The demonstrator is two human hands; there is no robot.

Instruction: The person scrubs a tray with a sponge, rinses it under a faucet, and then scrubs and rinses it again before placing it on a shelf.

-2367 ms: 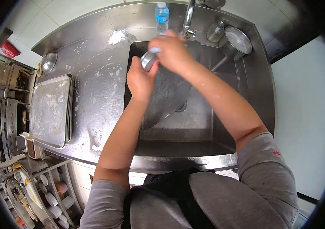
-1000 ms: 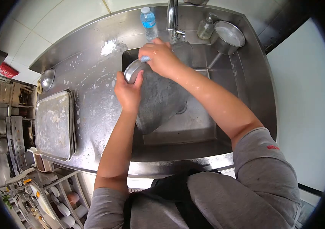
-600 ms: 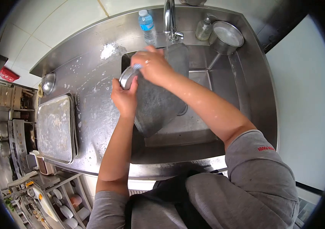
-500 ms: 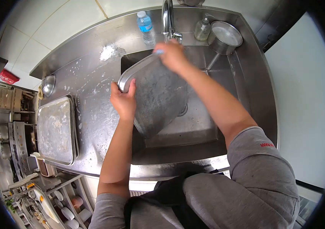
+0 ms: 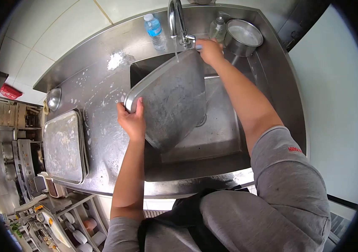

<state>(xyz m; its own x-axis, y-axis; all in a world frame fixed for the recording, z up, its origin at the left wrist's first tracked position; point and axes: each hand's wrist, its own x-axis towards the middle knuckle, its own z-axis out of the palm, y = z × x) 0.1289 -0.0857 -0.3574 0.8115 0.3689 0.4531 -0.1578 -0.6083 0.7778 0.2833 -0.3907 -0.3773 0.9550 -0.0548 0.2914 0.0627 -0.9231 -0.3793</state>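
Observation:
A worn metal tray is tilted over the sink. My left hand grips its left corner, thumb on the near face. At the tray's upper right corner, beside the faucet, is my right hand, closed, with a bit of something pale blue at its fingers. What it holds is too small to make out. A thin stream of water runs from the faucet onto the tray's upper edge.
Stacked trays lie on the left of the counter, below a small metal bowl. Behind the sink stand a water bottle, a soap dispenser and a metal pot. White residue marks the counter.
My right hand has moved right along the tray's upper edge, past the faucet. The faucet's stream now shows clearly. My left hand still grips the tray.

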